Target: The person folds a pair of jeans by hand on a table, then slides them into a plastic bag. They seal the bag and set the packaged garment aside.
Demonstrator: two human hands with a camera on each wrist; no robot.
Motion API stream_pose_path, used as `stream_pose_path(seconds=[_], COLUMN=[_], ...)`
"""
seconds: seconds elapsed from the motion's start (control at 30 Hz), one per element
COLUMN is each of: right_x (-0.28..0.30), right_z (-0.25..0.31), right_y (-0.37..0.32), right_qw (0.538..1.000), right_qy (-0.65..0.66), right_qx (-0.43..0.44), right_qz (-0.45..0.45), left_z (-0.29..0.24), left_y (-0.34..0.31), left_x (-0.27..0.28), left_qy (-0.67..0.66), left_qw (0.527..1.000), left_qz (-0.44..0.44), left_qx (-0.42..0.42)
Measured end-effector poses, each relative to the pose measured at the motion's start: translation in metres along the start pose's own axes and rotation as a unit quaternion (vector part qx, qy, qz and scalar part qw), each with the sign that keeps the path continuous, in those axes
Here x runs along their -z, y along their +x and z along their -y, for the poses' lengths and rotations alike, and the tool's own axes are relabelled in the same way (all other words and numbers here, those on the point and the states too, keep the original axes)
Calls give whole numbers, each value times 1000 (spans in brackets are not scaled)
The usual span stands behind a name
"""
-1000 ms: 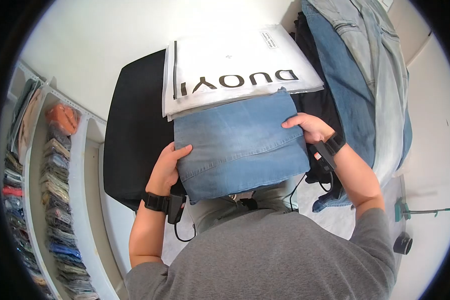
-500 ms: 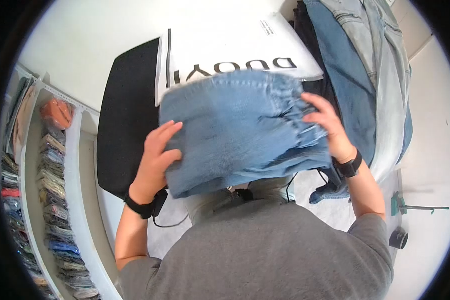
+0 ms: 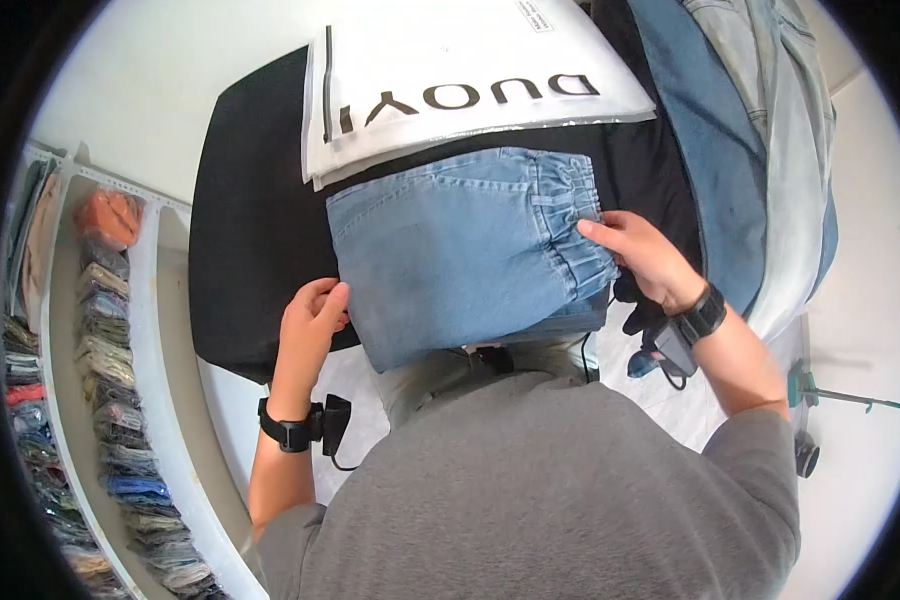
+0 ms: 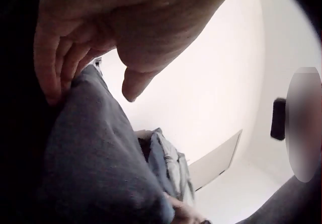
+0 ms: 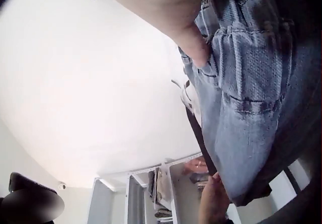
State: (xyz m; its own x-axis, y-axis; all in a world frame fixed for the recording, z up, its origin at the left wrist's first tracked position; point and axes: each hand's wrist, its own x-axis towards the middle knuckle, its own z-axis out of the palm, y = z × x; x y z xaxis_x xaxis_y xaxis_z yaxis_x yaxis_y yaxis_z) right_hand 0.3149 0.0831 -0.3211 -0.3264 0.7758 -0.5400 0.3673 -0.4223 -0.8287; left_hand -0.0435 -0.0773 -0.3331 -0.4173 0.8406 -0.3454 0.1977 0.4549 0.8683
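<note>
Shelving (image 3: 170,400) runs along the left wall, its bays packed with folded garments (image 3: 110,360), many in clear plastic; stacking them flat likely fits more per bay. The black surface (image 3: 250,180) fills the middle. Loose denim garments (image 3: 710,160) lie draped lengthwise along its right side. On its far part, a white printed plastic bag (image 3: 480,60) lies flat; can't tell what's inside.

Folded blue jeans (image 3: 430,250) are at the near edge of that surface, between both hands, elastic waistband (image 3: 570,215) to the right. Gripping opposite ends probably keeps the fold flat and square.

Right hand (image 3: 650,255) pinches the waistband end, thumb on top; the other fingers are mostly hidden, can't tell their spread. Left hand (image 3: 312,320) touches the opposite edge, fingers close together and loosely bent, thumb clear of the cloth. Smallest: orange item (image 3: 110,218) in clear wrap, top of a shelf stack.
</note>
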Motion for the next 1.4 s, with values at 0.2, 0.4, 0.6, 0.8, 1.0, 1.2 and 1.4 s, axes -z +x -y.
stream_pose_path(seconds=[0.2, 0.4, 0.6, 0.8, 1.0, 1.2, 1.4], right_x=[-15, -18, -12, -16, -6, 3, -5], right_z=[12, 27, -2, -14, -68, -83, -81], right_y=[-3, -10, 43, -5, -13, -7, 1], right_qw=[995, 978, 973, 841, 767, 812, 788], right_qy=[55, 21, -76, -200, -313, -285, -305], right_qx=[31, 208, 201, 405, 524, 482, 512], right_qz=[73, -30, -81, -298, -196, -162, -152], left_z=[1, -26, -7, -56, -100, -88, -106], left_y=[-5, -13, 26, -13, -11, 18, 21], left_x=[-24, -31, -29, -41, -127, -198, -175], left_qy=[-88, -138, -13, 302, 304, 433, 323], left_qw=[989, 976, 989, 854, 800, 758, 816], left_qz=[116, 9, -7, -149, 50, -19, 20], left_qx=[-16, -171, -150, -395, -515, -488, -478])
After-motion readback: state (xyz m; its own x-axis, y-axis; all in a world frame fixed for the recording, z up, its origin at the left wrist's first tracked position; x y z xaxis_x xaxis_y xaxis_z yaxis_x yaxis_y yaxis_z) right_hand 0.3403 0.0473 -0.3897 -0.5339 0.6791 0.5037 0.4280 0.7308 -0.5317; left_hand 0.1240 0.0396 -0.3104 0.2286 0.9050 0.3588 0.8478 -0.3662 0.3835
